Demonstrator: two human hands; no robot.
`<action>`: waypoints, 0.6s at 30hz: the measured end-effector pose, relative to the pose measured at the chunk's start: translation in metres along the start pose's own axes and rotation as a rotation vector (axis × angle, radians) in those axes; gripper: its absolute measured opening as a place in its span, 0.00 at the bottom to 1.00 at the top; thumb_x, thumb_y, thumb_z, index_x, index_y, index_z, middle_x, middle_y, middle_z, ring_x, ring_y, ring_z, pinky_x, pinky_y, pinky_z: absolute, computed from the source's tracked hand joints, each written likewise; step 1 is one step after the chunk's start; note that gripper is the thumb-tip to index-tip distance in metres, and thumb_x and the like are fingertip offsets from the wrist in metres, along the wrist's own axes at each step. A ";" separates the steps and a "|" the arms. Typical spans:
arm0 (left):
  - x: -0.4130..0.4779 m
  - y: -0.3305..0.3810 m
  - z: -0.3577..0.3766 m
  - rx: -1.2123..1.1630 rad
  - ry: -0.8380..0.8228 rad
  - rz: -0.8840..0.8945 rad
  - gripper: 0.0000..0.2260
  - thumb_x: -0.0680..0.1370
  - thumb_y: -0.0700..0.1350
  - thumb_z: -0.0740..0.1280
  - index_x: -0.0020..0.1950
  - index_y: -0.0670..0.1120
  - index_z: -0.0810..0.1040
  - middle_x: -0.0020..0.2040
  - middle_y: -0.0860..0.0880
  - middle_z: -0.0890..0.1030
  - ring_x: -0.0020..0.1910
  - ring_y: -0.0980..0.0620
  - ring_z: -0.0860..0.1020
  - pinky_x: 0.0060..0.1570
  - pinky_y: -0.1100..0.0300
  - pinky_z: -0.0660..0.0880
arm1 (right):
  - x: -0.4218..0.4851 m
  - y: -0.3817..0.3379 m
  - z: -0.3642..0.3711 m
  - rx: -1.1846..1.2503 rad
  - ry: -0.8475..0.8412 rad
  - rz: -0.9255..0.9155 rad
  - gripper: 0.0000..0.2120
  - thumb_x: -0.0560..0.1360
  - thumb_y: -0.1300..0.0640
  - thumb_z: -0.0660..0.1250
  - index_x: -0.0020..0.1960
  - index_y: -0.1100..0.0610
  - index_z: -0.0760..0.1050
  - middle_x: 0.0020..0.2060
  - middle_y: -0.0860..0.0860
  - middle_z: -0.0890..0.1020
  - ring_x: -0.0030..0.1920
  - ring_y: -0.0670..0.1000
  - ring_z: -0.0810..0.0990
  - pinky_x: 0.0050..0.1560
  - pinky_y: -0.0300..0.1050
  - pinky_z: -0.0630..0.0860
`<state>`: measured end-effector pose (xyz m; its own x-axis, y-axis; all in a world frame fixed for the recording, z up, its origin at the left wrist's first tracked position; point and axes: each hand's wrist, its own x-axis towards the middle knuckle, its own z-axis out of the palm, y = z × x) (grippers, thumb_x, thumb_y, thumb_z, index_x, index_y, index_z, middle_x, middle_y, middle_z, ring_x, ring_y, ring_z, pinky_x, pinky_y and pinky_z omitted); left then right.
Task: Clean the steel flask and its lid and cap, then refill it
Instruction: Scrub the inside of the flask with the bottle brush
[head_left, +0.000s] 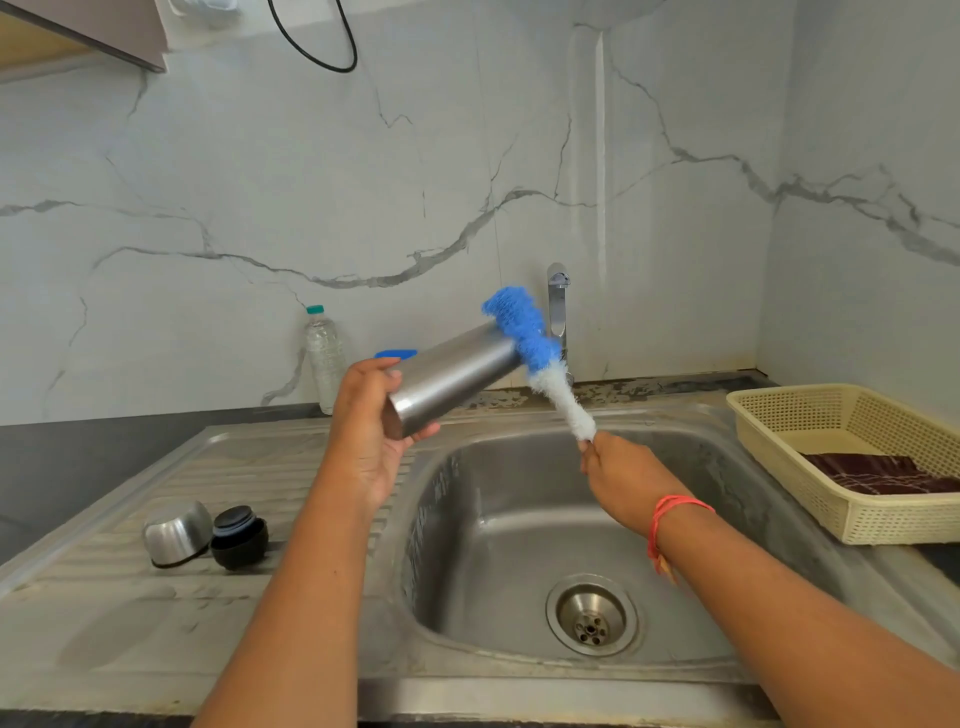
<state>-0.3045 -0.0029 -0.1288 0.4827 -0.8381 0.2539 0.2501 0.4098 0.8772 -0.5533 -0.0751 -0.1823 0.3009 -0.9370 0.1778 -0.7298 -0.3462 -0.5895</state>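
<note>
Flask (452, 376) sits tilted in our left hand (371, 431), its base toward us and its far end raised toward the tap (557, 306). Our thumb lies over the top of the base and our fingers curl under it, palm turned inward. The left forearm rises from the lower edge, over the draining board (104, 597). Our right hand (623, 478), a red thread (670, 514) round its wrist, reaches out above the sink (519, 519) and pinches the thin end of a bottle brush (540, 358). The brush's white bristles run up to a blue head that touches the flask's far end. The steel cap (176, 535) and black lid (239, 538) lie side by side on the draining board, just left of our left forearm. A cream basket (779, 431) holding a dark cloth (878, 473) stands right of the sink.
</note>
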 end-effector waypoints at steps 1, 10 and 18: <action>-0.003 -0.001 0.004 0.042 -0.029 0.010 0.06 0.75 0.45 0.68 0.51 0.52 0.78 0.56 0.45 0.80 0.51 0.45 0.81 0.38 0.52 0.82 | 0.003 -0.002 0.000 0.000 0.021 -0.003 0.15 0.86 0.50 0.50 0.49 0.55 0.72 0.42 0.53 0.79 0.39 0.52 0.76 0.41 0.46 0.69; -0.003 -0.008 0.007 -0.036 -0.068 -0.061 0.10 0.79 0.36 0.71 0.43 0.46 0.72 0.44 0.47 0.79 0.47 0.51 0.83 0.47 0.42 0.84 | 0.002 0.010 -0.006 0.003 0.060 0.014 0.17 0.86 0.50 0.52 0.50 0.57 0.75 0.43 0.54 0.81 0.42 0.55 0.78 0.44 0.49 0.73; 0.000 -0.014 0.001 -0.081 -0.095 -0.076 0.13 0.78 0.31 0.69 0.59 0.46 0.79 0.59 0.43 0.74 0.62 0.42 0.77 0.53 0.35 0.82 | -0.001 0.008 -0.006 0.040 0.055 -0.012 0.16 0.85 0.50 0.54 0.53 0.56 0.79 0.40 0.53 0.81 0.40 0.54 0.78 0.43 0.48 0.74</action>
<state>-0.3088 -0.0093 -0.1401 0.3789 -0.8966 0.2293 0.3516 0.3687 0.8605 -0.5629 -0.0767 -0.1825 0.2742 -0.9344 0.2274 -0.7010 -0.3561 -0.6179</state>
